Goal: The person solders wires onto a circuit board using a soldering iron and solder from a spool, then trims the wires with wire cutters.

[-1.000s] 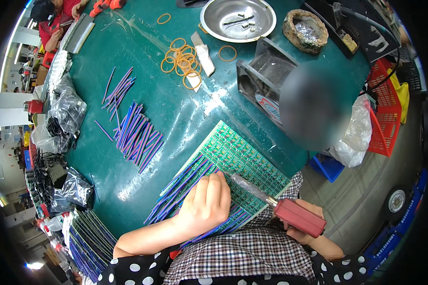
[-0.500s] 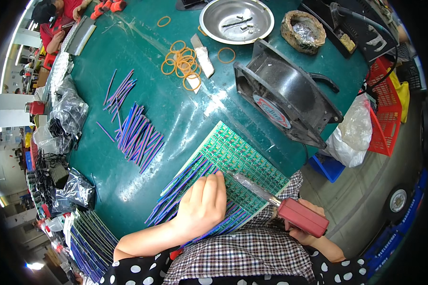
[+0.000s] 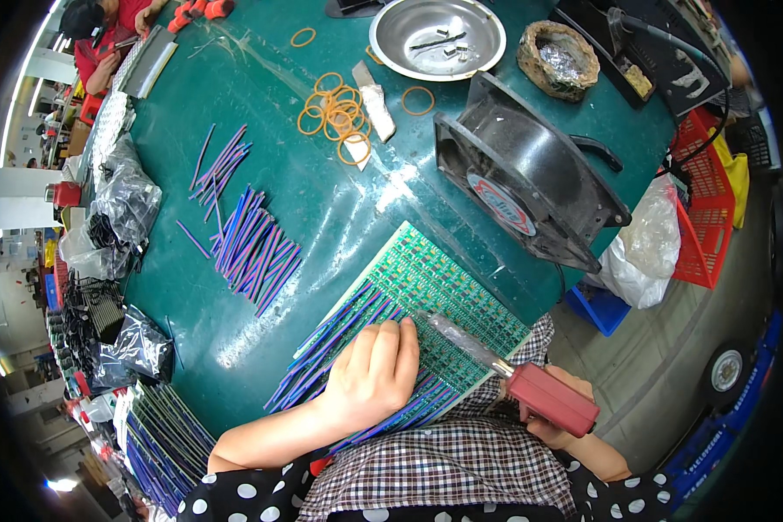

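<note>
A green circuit board panel lies tilted at the table's near edge, with rows of small parts. Blue-and-purple wires run from its left part toward me. My left hand rests over them, fingers curled and pressed together, apparently pinching a wire at the board; the fingertips partly hide it. My right hand is closed round the red handle of a soldering gun. Its grey, crusted front end points left over the board, the tip close to my left fingertips.
Loose wires lie in a pile at left. Rubber bands, a steel bowl, a rough round dish and a black fan stand farther back. Bundled wired boards sit lower left; a red crate is at right. Another person works far left.
My left hand has shifted slightly to the right along the board. The soldering gun has moved only a little, its tip still by the left fingertips.
</note>
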### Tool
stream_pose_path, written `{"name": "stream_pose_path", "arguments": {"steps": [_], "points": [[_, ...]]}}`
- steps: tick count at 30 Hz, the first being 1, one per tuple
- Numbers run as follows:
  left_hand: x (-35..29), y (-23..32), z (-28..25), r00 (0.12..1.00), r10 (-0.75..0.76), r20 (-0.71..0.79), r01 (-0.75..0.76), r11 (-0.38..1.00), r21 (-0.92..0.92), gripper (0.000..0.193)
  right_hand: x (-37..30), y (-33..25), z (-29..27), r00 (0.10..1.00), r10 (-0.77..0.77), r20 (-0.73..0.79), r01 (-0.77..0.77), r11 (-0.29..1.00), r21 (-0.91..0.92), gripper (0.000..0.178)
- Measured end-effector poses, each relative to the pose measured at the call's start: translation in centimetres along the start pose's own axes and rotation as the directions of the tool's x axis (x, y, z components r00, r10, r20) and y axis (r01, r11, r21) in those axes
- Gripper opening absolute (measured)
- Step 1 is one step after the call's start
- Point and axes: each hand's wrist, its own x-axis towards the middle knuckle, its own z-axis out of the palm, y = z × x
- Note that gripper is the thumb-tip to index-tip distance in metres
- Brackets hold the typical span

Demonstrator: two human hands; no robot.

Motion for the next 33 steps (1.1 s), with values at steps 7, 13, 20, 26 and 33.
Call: {"name": "stream_pose_path", "arguments": {"steps": [7,13,20,26,33], "points": [[0.1,-0.2,0.2,1.000,0.017,-0.007,-0.017,1.000,-0.010,0.026,0.6,-1.3,0.7,0.977,0.110,-0.181,-0.109,0.994,0.015,0.051],[-0.1,0.1,0.2,1.000,-0.023,-0.014,0.023,1.000,-0.013,0.033,0.5,0.2,-0.7,0.996,-0.058,-0.066,0.058,0.998,-0.007,0.065],[0.4,0.5,-0.5,0.997,-0.065,0.028,0.066,0.997,-0.051,0.029,-1.2,0.5,1.1,0.966,0.176,-0.190,-0.107,0.939,0.325,0.075],[0.2,-7.0,-0.9,0.855,-0.515,-0.057,0.495,0.846,-0.199,0.018,-1.6,-0.2,1.3,0.902,0.318,-0.291,-0.133,0.847,0.515,0.078],[-0.1,-9.8,-0.4,0.685,-0.721,0.107,0.684,0.586,-0.435,0.013,-1.0,-0.2,1.5,0.895,0.380,-0.233,-0.175,0.780,0.600,0.088]]}}
